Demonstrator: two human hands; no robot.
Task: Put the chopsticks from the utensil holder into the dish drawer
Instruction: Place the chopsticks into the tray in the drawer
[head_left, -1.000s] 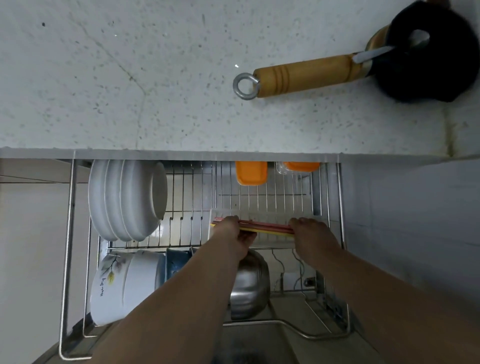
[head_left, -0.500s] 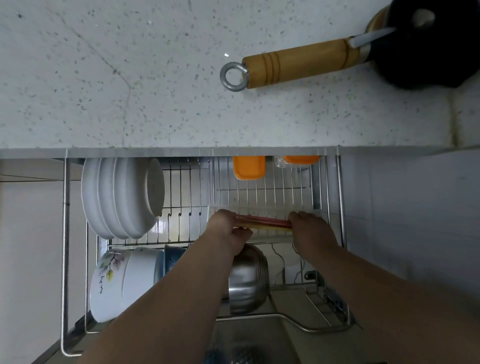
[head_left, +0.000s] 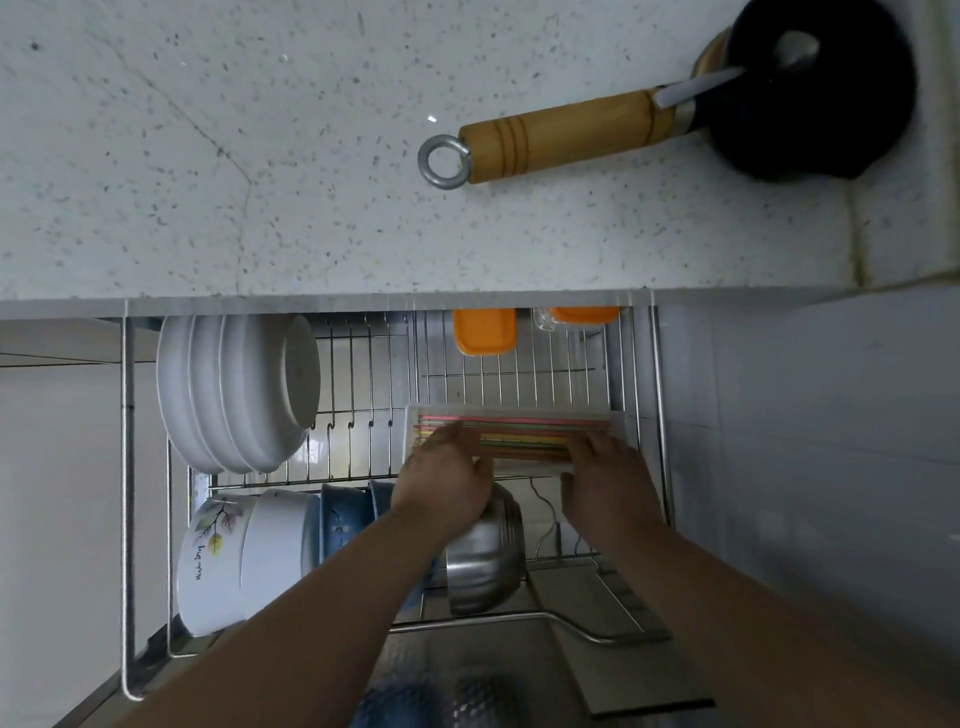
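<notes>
The coloured chopsticks (head_left: 519, 441) lie lengthwise in a clear plastic tray (head_left: 618, 423) on the right side of the pulled-out wire dish drawer (head_left: 363, 395). My left hand (head_left: 441, 483) covers their left end, with fingers curled over them. Over their right end, my right hand (head_left: 608, 478) has its fingertips on the bundle. A few pink and green sticks show bare along the tray's far side. No utensil holder is in sight.
White bowls (head_left: 234, 389) stand on edge at the drawer's left. Patterned and blue bowls (head_left: 249, 556) and a steel bowl (head_left: 488, 556) fill the front row. Orange-lidded boxes (head_left: 483, 332) sit at the back. A wooden-handled black pan (head_left: 810, 88) rests on the speckled countertop (head_left: 260, 156).
Both hands have lowered the chopstick bundle from just above the tray into it. The sticks now lie spread along the tray.
</notes>
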